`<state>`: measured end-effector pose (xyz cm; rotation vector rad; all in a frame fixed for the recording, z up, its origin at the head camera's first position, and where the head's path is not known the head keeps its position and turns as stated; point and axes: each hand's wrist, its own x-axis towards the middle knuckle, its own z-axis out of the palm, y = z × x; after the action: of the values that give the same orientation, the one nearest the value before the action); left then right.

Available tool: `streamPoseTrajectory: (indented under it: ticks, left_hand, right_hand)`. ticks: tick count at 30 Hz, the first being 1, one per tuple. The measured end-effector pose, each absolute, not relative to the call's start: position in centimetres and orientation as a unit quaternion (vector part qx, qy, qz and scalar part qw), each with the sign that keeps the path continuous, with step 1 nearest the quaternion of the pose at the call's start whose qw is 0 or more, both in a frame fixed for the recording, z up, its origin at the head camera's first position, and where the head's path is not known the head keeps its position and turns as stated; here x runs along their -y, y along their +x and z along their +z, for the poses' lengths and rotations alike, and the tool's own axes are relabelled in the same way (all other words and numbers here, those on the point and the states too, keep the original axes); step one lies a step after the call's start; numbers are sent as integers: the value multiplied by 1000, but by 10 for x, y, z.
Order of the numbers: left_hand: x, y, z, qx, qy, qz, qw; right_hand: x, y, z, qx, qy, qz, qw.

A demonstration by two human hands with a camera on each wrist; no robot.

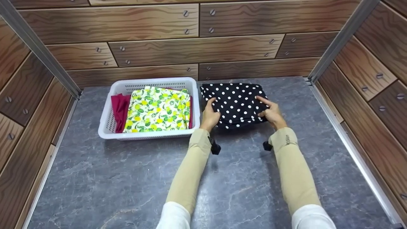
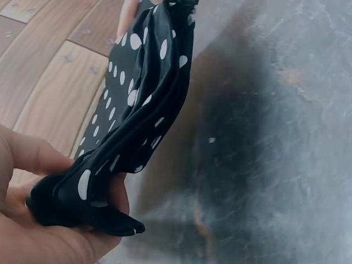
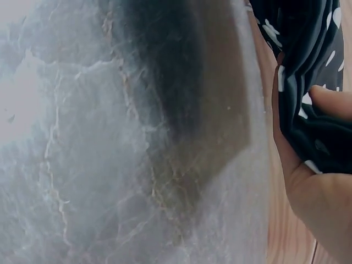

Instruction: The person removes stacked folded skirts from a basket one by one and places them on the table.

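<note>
Both hands grip a folded black cloth with white polka dots (image 1: 237,103) by its two sides, lifted over the grey surface. My left hand (image 1: 210,115) holds its left edge, with thumb and fingers curled round the layers, as the left wrist view shows on the dotted fabric (image 2: 118,121). On the opposite side, my right hand (image 1: 272,113) pinches the right edge, thumb on top and fingers beneath; the right wrist view shows the bunched fold (image 3: 308,110) in that grip. Left of the cloth stands a white plastic basket (image 1: 149,136), holding a folded lemon-print cloth (image 1: 158,109) over dark red fabric (image 1: 119,111).
The grey marbled tabletop (image 1: 133,184) stretches in front of the basket. Wood-patterned panels (image 1: 152,24) close off the back and both sides, with metal rails (image 1: 365,159) along the side edges. The basket's right rim lies close beside the left hand.
</note>
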<state>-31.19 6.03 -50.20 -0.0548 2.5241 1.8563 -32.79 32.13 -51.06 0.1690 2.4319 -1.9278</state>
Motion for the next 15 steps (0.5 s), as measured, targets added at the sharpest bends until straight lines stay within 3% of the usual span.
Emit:
streamPoseTrajectory:
  ticks: [15]
  left_hand:
    - [-72, -327, -529, -752, -28, 658, -32]
  right_hand:
    - [-319, -336, -520, -816, 80, -571, -26]
